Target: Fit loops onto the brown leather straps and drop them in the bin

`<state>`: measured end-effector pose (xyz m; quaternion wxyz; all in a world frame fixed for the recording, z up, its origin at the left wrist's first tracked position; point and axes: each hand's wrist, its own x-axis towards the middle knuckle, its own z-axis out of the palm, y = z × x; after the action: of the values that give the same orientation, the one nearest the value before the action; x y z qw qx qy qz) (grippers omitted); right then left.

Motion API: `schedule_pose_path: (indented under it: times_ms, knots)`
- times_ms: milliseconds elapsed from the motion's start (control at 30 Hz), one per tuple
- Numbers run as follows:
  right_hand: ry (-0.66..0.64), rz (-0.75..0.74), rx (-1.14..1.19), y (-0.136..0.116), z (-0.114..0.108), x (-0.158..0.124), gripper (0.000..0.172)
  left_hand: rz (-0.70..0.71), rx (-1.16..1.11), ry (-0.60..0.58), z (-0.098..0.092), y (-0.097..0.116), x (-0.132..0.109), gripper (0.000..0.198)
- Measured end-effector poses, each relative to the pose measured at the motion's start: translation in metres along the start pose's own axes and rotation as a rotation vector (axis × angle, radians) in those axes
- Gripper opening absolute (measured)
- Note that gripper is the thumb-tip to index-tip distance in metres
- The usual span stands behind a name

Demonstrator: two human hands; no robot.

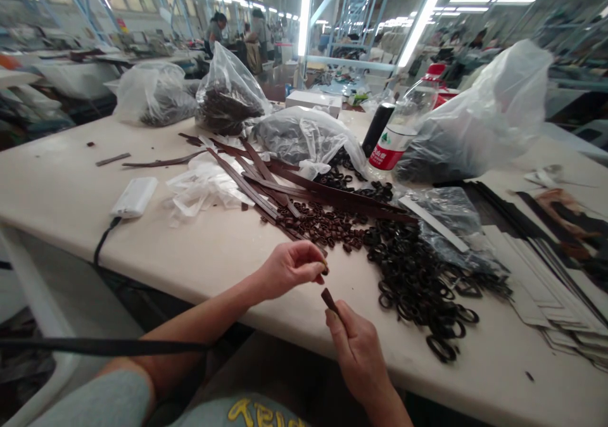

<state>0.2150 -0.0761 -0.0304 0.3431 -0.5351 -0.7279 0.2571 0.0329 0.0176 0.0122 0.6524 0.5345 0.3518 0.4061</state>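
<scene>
My left hand [295, 266] is closed in a pinch over the table's near edge. Between its thumb and fingertips sits a small dark loop [325, 268], partly hidden by the fingers. To the right and slightly lower, my right hand [358, 344] is wrapped round a brown strap [329, 300]. Only the strap's flat end sticks out past the thumb, pointing up toward the left hand, with a gap between the two. Just beyond lies a heap of small brown loops [327, 224]. Right of it is a larger pile of black loops [422, 275].
Long brown strips [270, 180] lie behind the brown loops. Filled plastic bags [232, 97] and a red-labelled bottle [392, 139] stand farther back. A white power bank [135, 197] with a black cable is at left; pale flat pieces [527, 281] are stacked at right.
</scene>
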Motion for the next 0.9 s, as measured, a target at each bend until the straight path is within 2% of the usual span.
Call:
schedule_pose_path:
  times_ms: [133, 300, 467, 567, 733, 900]
  knots:
    - [0.119, -0.068, -0.087, -0.002, 0.005, -0.003, 0.029, -0.025, 0.058, -0.015, 0.004, -0.008, -0.021, 0.019]
    - [0.228, -0.133, -0.193, -0.005, 0.009, -0.003, 0.032, -0.017, 0.237, -0.003, 0.001, -0.009, -0.029, 0.015]
    - [0.237, -0.141, -0.289, -0.003, 0.014, -0.004, 0.034, -0.048, 0.193, -0.045, 0.010, -0.011, -0.032, 0.014]
    - [0.254, -0.149, -0.314, -0.002, 0.016, -0.004, 0.035, -0.095, 0.113, -0.057, 0.010, -0.014, -0.032, 0.021]
    - [0.262, -0.170, -0.327, -0.004, 0.016, -0.002, 0.036, -0.084, 0.050, -0.014, 0.003, -0.013, -0.029, 0.028]
    - [0.257, -0.208, -0.368, -0.004, 0.017, -0.002, 0.039, -0.090, -0.011, -0.024, 0.006, -0.008, -0.027, 0.032]
